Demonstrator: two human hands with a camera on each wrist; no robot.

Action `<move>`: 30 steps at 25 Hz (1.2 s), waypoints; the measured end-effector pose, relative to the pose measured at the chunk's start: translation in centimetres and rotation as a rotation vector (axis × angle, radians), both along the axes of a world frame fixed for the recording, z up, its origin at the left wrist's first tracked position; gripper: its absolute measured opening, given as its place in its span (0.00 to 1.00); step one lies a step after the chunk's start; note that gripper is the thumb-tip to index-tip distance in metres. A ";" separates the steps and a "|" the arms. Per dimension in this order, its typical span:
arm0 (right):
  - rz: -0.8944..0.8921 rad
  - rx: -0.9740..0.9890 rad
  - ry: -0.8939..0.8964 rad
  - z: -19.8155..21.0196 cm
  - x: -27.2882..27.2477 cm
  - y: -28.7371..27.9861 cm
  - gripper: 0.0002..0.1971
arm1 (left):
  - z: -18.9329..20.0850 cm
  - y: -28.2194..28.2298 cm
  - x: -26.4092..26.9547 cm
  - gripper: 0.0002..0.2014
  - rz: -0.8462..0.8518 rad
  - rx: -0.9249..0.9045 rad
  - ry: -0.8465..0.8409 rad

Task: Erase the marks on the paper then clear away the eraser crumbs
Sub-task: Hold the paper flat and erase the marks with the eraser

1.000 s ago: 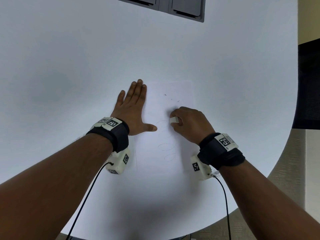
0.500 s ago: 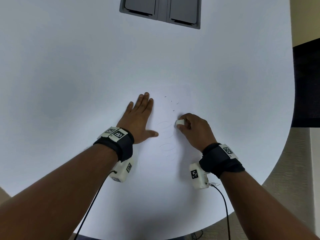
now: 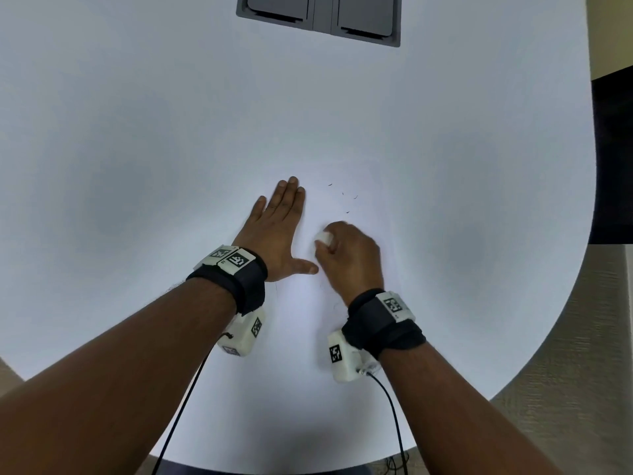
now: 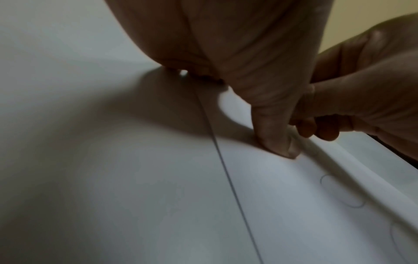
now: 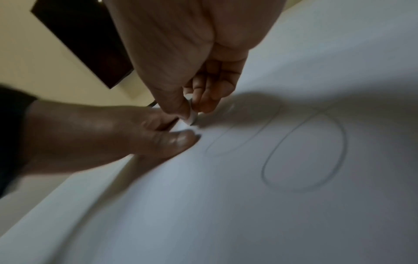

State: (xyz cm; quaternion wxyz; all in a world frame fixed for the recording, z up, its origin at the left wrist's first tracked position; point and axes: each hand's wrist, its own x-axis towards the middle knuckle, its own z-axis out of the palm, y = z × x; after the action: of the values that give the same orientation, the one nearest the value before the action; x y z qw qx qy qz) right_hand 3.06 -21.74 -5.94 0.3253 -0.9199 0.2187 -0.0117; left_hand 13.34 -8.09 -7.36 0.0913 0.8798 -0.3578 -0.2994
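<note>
Paper: a white rectangular sheet of paper point(image 3: 342, 303) lies flat on the round white table point(image 3: 137, 132), toward its near edge, between the two forearms.
Left hand: the left hand point(image 3: 281, 231) lies flat with straight fingers and the thumb spread, pressing down the sheet's left side; it grips nothing.
Right hand: the right hand point(image 3: 349, 255) has its fingers curled round a small white block eraser point(image 3: 323, 237), pinched between thumb and fingertips with its tip on the sheet, just beside the left thumb.
Marks left: the right wrist view shows faint grey pencil loops point(image 5: 303, 153) on the paper, near the eraser, unerased; one more loop shows in the left wrist view.
Crumbs: a few small dark eraser crumbs point(image 3: 342, 197) lie scattered on the far part of the sheet, beyond the right hand.
Done: judging by those crumbs, some rubbing on the far part is likely finished.
Left to do: the near loops need erasing, then all crumbs must be swept off; the task looks roughly midway.
Other: a grey recessed panel point(image 3: 318, 18) sits at the table's far edge.
</note>
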 end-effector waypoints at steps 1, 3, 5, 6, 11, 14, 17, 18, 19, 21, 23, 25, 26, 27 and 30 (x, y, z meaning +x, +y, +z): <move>-0.068 -0.022 0.006 0.0 0.2 -0.9 0.04 | 0.0 0.0 0.0 0.66 0.000 0.005 0.005; -0.168 -0.056 0.020 0.0 0.4 -2.1 0.05 | 0.1 -0.1 0.0 0.67 0.004 0.011 0.005; -0.172 -0.050 0.003 0.1 0.3 -1.7 0.04 | 0.0 -0.1 0.0 0.67 0.009 0.001 0.008; -0.127 -0.021 -0.020 0.2 0.1 -0.9 0.03 | -0.1 -0.1 -0.1 0.66 0.009 -0.005 0.004; 0.036 0.017 0.010 0.3 -0.1 0.5 0.03 | -0.2 0.1 -0.1 0.65 0.004 -0.022 -0.004; -0.168 -0.089 0.033 0.5 -0.3 -2.3 0.06 | 0.0 0.0 -0.1 0.67 0.007 -0.008 0.008; -0.249 -0.097 0.064 0.8 -1.1 -3.5 0.06 | 0.0 0.0 -0.1 0.67 0.014 -0.012 0.003; -0.243 -0.089 0.059 0.9 -1.0 -3.3 0.05 | 0.0 0.0 -0.2 0.67 0.014 -0.013 0.007; -0.221 -0.078 0.040 1.0 -0.7 -2.8 0.05 | 0.0 -0.1 -0.2 0.66 0.012 -0.011 0.007; -0.128 -0.060 0.001 0.9 0.1 -1.4 0.04 | 0.0 0.0 -0.2 0.66 0.010 -0.005 0.003; -0.065 -0.068 0.007 0.6 0.5 -0.8 0.04 | 0.0 0.0 -0.2 0.66 0.010 -0.012 0.005; -0.084 -0.116 0.046 0.3 0.1 -1.6 0.06 | 0.0 0.0 -0.2 0.66 0.013 -0.009 0.007; -0.103 -0.144 0.066 0.4 -0.4 -2.4 0.06 | 0.1 0.0 -0.2 0.66 0.011 -0.008 0.012; -0.117 -0.169 0.082 0.5 -0.8 -3.0 0.06 | 0.1 0.0 -0.2 0.66 0.011 -0.007 0.011; -0.132 -0.182 0.094 1.0 -0.8 -3.5 0.05 | 0.1 0.1 -0.1 0.66 0.010 -0.009 0.013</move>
State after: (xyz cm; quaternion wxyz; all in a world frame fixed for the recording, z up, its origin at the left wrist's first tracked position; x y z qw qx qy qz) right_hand 2.26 -25.27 -4.91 0.2286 -0.9287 0.2917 -0.0098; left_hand 13.23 -8.00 -7.22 0.0991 0.8792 -0.3542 -0.3030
